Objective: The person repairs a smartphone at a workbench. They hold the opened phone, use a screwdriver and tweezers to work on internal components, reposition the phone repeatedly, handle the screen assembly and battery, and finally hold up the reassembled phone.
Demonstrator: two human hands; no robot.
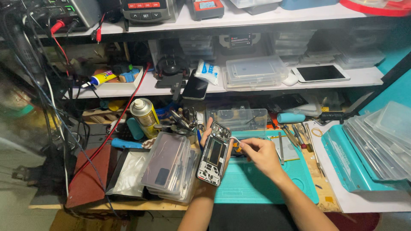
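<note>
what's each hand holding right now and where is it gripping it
The left hand grips the opened phone by its upper edges. The right hand pinches a small orange-tipped tool near its tip.

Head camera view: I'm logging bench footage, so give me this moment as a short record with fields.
Setting: cluttered repair bench with shelves above
Left hand: holds an opened phone upright, its inner frame facing the camera
Right hand: pinches a small orange-tipped tool at the phone's right edge
Under the hands: teal work mat
Left of phone: stack of clear plastic cases
Behind: yellow spray can, clear plastic box
Shelf: white tablet
</note>
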